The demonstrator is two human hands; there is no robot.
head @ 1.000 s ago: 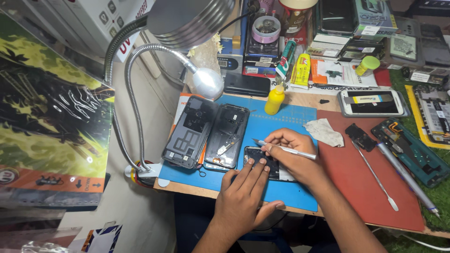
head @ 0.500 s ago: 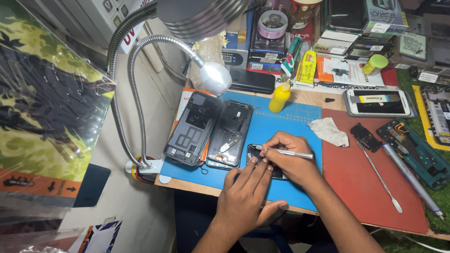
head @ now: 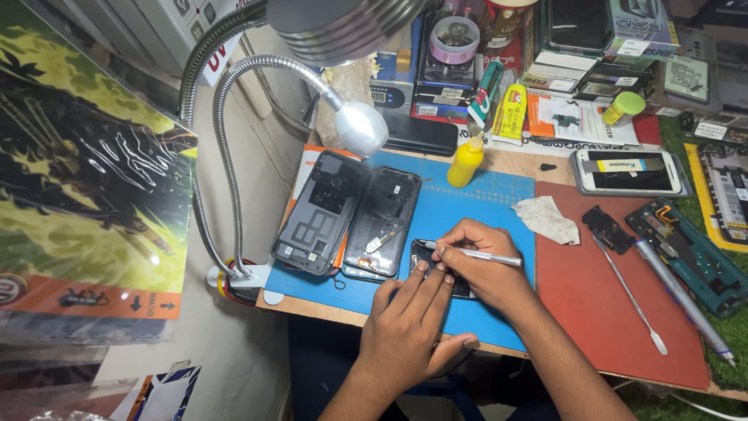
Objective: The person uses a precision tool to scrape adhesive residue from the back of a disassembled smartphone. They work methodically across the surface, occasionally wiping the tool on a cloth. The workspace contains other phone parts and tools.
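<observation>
Small dark phone part (head: pixel 425 261) on blue mat (head: pixel 483 210), mostly hidden under both hands. Left hand (head: pixel 409 323) flat, fingers spread, pinning it. Right hand (head: pixel 483 265) grips thin silver tool (head: pixel 471 253), tip at part's edge. Vs a sec ago: barely any shift, still probing same spot. Opened phone shells (head: pixel 347 210) just left.

Single head-worn view, looking steeply down, fairly near, onto blue mat (head: pixel 475 210) and bench

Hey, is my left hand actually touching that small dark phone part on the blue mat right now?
Touching. The head view shows the left hand with its fingertips pressed flat on the small dark part, no blue mat showing between them.
</observation>
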